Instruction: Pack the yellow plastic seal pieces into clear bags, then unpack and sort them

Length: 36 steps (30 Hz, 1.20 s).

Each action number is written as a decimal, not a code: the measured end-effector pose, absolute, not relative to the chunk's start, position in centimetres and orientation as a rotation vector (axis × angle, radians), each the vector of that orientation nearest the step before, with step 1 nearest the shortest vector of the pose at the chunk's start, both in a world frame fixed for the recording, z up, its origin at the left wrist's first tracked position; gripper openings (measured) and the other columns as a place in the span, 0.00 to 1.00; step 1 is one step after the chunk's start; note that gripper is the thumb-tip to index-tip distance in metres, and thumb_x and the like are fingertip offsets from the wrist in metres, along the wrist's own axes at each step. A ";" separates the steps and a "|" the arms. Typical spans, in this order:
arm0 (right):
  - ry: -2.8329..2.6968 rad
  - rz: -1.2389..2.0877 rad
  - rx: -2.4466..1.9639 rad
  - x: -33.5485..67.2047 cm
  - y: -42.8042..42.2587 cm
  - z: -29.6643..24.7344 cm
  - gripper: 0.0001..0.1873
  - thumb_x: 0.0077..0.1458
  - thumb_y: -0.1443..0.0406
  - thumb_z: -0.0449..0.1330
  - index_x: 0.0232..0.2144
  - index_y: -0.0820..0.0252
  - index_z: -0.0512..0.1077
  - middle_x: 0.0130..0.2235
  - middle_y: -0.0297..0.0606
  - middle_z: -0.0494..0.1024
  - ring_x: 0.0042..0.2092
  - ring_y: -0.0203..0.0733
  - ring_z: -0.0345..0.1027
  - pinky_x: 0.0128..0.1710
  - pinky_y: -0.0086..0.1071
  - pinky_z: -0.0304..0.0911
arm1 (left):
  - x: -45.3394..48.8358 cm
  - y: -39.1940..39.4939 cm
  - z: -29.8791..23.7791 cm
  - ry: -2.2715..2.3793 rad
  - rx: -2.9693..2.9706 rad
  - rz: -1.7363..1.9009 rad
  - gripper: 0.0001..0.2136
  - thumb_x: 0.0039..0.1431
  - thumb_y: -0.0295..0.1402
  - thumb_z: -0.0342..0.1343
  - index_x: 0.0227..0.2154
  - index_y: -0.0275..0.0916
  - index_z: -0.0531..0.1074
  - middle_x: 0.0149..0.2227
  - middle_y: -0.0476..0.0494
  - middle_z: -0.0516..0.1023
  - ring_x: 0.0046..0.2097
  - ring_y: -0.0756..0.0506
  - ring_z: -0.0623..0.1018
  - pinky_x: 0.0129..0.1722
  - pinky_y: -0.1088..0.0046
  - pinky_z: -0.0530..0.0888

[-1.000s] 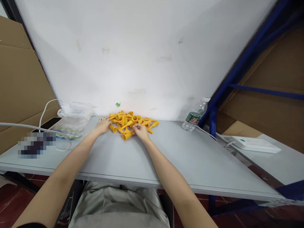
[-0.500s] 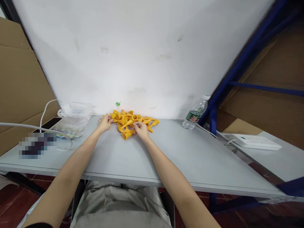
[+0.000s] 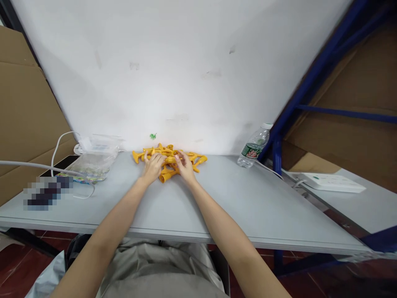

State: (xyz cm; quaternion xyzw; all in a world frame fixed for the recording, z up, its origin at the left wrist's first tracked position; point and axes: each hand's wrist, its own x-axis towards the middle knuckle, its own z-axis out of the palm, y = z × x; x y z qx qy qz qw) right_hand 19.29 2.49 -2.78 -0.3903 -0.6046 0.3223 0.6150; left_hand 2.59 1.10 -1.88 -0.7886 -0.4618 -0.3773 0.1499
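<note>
A heap of yellow plastic pieces (image 3: 167, 174) lies on the grey table against the white panel; several have cup-shaped ends and branching arms. My left hand (image 3: 153, 167) is over the near left of the heap, its fingers curled round a yellow plastic piece (image 3: 170, 159). At the other end of that same piece, my right hand (image 3: 186, 169) pinches with thumb and fingers. Part of the heap is hidden behind both hands. One loose-looking piece (image 3: 136, 156) sticks out at the left end of the heap.
To the left are a clear plastic bag (image 3: 93, 163), a white cable (image 3: 56, 151) and a cardboard box (image 3: 25, 111). A water bottle (image 3: 254, 147) leans by a blue metal frame (image 3: 277, 151) at right. Further right lies a white power strip (image 3: 331, 183).
My left hand has moved right and nearer, from the heap's left end toward my right hand. My right hand has shifted slightly, and a yellow piece now lies between both hands.
</note>
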 end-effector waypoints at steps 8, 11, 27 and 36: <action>-1.386 0.804 -0.844 18.7 1.9 -2.4 0.24 0.49 0.45 0.60 0.38 0.57 0.75 0.32 0.39 0.76 0.34 0.44 0.71 0.36 0.42 0.73 | 1.7 1.0 -2.0 -1.409 -2.168 -1.065 0.16 0.63 0.29 0.44 0.48 0.45 0.74 0.51 0.40 0.77 0.58 0.39 0.70 0.64 0.46 0.47; -1.323 0.846 -0.832 18.6 2.1 -2.4 0.26 0.47 0.43 0.61 0.37 0.57 0.75 0.33 0.39 0.76 0.36 0.44 0.71 0.36 0.42 0.74 | 1.4 0.9 -1.7 -1.529 -2.069 -1.093 0.15 0.62 0.32 0.47 0.48 0.46 0.74 0.58 0.38 0.71 0.63 0.37 0.65 0.63 0.44 0.47; -1.295 0.755 -0.877 19.4 2.6 -2.2 0.26 0.47 0.44 0.60 0.36 0.58 0.75 0.38 0.42 0.79 0.37 0.45 0.72 0.37 0.39 0.71 | 0.3 0.9 -1.6 -1.657 -2.384 -1.044 0.21 0.58 0.34 0.49 0.55 0.42 0.67 0.55 0.40 0.75 0.54 0.39 0.73 0.60 0.54 0.57; -1.336 0.694 -0.894 19.3 2.3 -1.9 0.25 0.49 0.45 0.60 0.37 0.59 0.74 0.36 0.41 0.78 0.34 0.42 0.70 0.37 0.38 0.69 | 0.3 1.4 -1.6 -1.703 -2.330 -1.092 0.20 0.56 0.32 0.53 0.53 0.44 0.71 0.50 0.42 0.78 0.49 0.40 0.77 0.53 0.57 0.64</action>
